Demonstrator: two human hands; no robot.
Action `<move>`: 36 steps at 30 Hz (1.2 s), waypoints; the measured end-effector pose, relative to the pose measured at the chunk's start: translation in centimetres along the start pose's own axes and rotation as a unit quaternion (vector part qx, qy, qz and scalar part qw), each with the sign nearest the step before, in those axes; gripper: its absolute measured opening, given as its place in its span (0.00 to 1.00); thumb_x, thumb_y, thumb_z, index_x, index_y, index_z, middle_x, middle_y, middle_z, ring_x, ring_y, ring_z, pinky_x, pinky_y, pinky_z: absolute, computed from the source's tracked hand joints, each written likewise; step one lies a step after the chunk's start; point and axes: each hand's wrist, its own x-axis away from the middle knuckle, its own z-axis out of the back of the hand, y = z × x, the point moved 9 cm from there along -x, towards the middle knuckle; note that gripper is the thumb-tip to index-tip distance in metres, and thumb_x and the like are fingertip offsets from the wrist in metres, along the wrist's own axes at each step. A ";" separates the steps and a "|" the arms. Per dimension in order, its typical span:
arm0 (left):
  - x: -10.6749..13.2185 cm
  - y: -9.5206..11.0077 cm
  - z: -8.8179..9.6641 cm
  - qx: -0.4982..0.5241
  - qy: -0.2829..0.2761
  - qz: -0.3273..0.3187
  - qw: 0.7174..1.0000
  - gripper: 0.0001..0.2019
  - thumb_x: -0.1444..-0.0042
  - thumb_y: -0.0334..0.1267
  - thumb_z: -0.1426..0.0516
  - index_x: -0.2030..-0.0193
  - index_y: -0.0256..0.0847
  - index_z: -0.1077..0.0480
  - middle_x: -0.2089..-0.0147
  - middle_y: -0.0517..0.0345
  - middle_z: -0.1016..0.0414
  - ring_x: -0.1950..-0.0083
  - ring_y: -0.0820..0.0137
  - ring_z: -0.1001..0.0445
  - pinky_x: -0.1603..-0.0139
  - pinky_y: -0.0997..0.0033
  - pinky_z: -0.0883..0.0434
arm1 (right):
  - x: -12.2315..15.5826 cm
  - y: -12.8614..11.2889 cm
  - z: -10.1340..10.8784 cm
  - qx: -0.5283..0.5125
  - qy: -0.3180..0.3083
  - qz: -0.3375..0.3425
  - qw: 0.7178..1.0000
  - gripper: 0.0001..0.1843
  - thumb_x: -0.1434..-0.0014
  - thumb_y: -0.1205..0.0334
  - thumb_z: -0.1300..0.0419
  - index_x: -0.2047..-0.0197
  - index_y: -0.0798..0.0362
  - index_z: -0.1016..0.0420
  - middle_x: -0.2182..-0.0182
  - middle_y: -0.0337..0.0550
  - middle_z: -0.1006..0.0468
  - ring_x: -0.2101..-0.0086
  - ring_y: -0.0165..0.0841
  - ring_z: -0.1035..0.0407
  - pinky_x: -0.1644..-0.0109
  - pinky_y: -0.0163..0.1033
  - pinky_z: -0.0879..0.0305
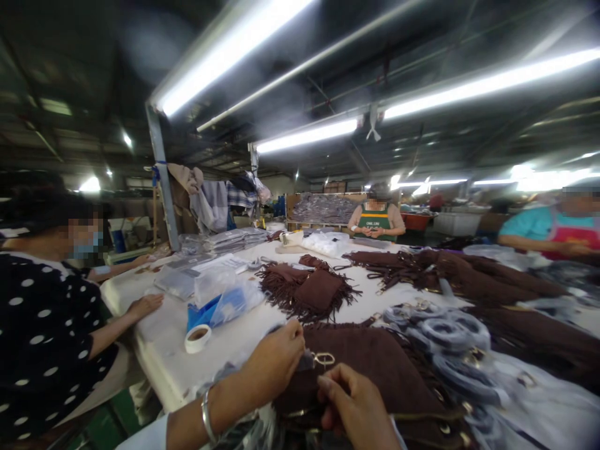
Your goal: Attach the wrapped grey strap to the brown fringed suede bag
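A brown suede bag (365,350) with fringe, zips and gold-coloured fittings lies before me on the table. My left hand (276,353), with a silver bangle on its wrist, is over the bag's left edge. Its fingers are closed in a pinch, and what they hold is hidden. Just right of them is a gold-coloured metal clasp (324,359), with a bit of clear plastic beside it. Over the front of the bag my right hand (359,400) has thumb and forefinger pressed together; anything between them is too small to make out.
A tape roll (197,338) and a blue plastic packet (206,312) lie left on the white table (154,350). Fringed brown pieces (319,290) lie beyond. Plastic-wrapped straps (454,331) are at right. A person in polka dots (42,331) stands left; other people are farther off.
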 end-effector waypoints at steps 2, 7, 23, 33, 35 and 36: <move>0.4 -0.7 0.0 0.023 0.021 0.016 0.999 0.12 0.33 0.31 0.57 0.58 0.40 0.33 0.52 0.51 0.35 0.57 0.67 0.30 0.55 0.67 0.30 | -0.1 -0.1 -0.2 0.010 -0.006 -0.016 1.000 0.12 0.40 0.57 0.46 0.72 0.53 0.30 0.87 0.38 0.26 0.85 0.28 0.34 0.81 0.28 0.43; 1.5 -0.8 0.0 0.081 0.077 0.039 0.993 0.13 0.32 0.34 0.59 0.59 0.41 0.34 0.52 0.52 0.35 0.57 0.67 0.30 0.53 0.67 0.31 | -0.4 -1.3 -0.2 0.027 -0.012 -0.016 0.999 0.10 0.42 0.64 0.45 0.74 0.53 0.32 0.89 0.34 0.29 0.88 0.27 0.36 0.85 0.26 0.48; 3.4 -0.1 -1.7 0.026 0.155 0.018 0.987 0.09 0.36 0.31 0.52 0.58 0.43 0.31 0.55 0.51 0.27 0.55 0.64 0.25 0.53 0.64 0.26 | -1.9 0.2 -1.0 -0.008 -0.080 -0.087 0.993 0.07 0.45 0.68 0.46 0.74 0.54 0.33 0.83 0.36 0.25 0.88 0.27 0.31 0.89 0.25 0.43; 1.7 0.7 -1.6 0.092 0.013 0.039 0.995 0.13 0.41 0.29 0.46 0.52 0.48 0.31 0.47 0.56 0.37 0.55 0.66 0.28 0.56 0.66 0.29 | -1.5 0.2 -0.9 -0.004 -0.073 -0.084 0.994 0.07 0.45 0.64 0.44 0.73 0.54 0.33 0.81 0.38 0.24 0.87 0.28 0.32 0.87 0.27 0.43; 1.6 0.7 -1.7 0.107 0.005 0.030 0.994 0.10 0.44 0.28 0.45 0.57 0.47 0.29 0.48 0.57 0.38 0.56 0.67 0.29 0.55 0.66 0.30 | -1.3 0.0 -0.8 -0.003 -0.069 -0.082 0.994 0.07 0.45 0.63 0.44 0.74 0.53 0.33 0.81 0.38 0.24 0.86 0.28 0.31 0.86 0.27 0.43; 1.5 0.6 -1.8 0.115 0.006 0.030 0.993 0.09 0.45 0.28 0.44 0.60 0.45 0.29 0.48 0.57 0.38 0.56 0.67 0.29 0.55 0.66 0.30 | -1.3 -0.1 -0.8 -0.003 -0.069 -0.082 0.994 0.07 0.45 0.62 0.44 0.74 0.53 0.33 0.81 0.38 0.24 0.86 0.28 0.31 0.86 0.27 0.43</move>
